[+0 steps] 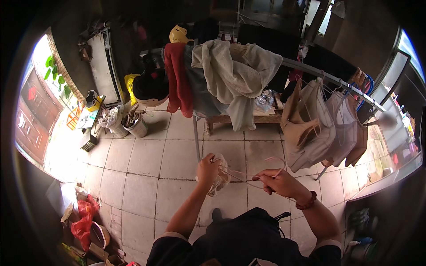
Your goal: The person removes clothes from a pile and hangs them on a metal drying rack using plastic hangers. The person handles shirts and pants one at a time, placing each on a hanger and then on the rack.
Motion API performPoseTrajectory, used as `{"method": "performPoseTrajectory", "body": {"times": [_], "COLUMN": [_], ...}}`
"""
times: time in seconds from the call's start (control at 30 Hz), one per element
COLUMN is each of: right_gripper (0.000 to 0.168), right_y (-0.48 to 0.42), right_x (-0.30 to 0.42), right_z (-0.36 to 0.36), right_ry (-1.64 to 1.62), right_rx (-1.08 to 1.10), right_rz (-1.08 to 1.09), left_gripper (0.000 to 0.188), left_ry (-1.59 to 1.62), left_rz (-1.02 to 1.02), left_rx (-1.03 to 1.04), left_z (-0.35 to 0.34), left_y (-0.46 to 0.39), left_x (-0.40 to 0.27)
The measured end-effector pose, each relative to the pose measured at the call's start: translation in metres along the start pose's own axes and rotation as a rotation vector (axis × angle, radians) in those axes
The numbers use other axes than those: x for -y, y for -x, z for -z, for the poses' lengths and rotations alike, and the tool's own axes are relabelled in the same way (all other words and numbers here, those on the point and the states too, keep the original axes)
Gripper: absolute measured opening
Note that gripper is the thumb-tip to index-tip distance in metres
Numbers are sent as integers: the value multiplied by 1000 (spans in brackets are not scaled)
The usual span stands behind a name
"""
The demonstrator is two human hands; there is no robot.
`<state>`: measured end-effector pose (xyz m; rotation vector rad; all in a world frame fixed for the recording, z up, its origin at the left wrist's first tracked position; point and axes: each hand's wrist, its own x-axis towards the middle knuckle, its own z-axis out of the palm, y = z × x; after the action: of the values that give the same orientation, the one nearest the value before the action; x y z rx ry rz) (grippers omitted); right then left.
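A pale wire clothes hanger (249, 183) spans the space between my hands, its hook rising above the right one. My right hand (278, 183) is closed around the hanger near the hook. In my left hand (208, 169) is a light-coloured cloth garment (219, 181), which hangs below the fingers with the hanger's end against it; its kind cannot be told. Ahead, a metal rail (299, 65) carries a grey-beige garment (233, 66) and a red cloth (178, 76) draped over it. Several beige and white garments (309, 126) hang from hangers at its right part.
A low wooden bench (266, 118) stands behind the rail. Filled buckets (137, 128) stand at the left on the tiled floor (139, 189). Red plastic bags (83, 219) and cardboard lie at the lower left. A dark helmet (149, 86) sits beside the red cloth.
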<state>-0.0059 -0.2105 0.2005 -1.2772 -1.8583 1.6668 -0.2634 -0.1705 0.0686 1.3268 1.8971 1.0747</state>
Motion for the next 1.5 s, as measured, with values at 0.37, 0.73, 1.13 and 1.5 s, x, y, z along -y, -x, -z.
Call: {"method": "performPoseTrajectory", "body": {"times": [0.37, 0.73, 1.13, 1.5], "right_gripper": [22, 15, 19, 19], "right_y": [-95, -59, -79, -98], "right_x": [-54, 26, -33, -73], "right_z": [-51, -45, 17, 28], "right_ry": [204, -1073, -1348, -1237], "right_rx": [-409, -701, -1062, -1343], "right_rz": [298, 317, 406, 391], "left_gripper": [23, 15, 4, 17], "left_ry": [-124, -74, 1323, 122], "left_rz": [-500, 40, 300, -378], "left_rx": [22, -38, 412, 196], "left_z": [-8, -31, -46, -4], "left_y": [33, 28, 45, 92], "left_x": [-48, 9, 11, -24]}}
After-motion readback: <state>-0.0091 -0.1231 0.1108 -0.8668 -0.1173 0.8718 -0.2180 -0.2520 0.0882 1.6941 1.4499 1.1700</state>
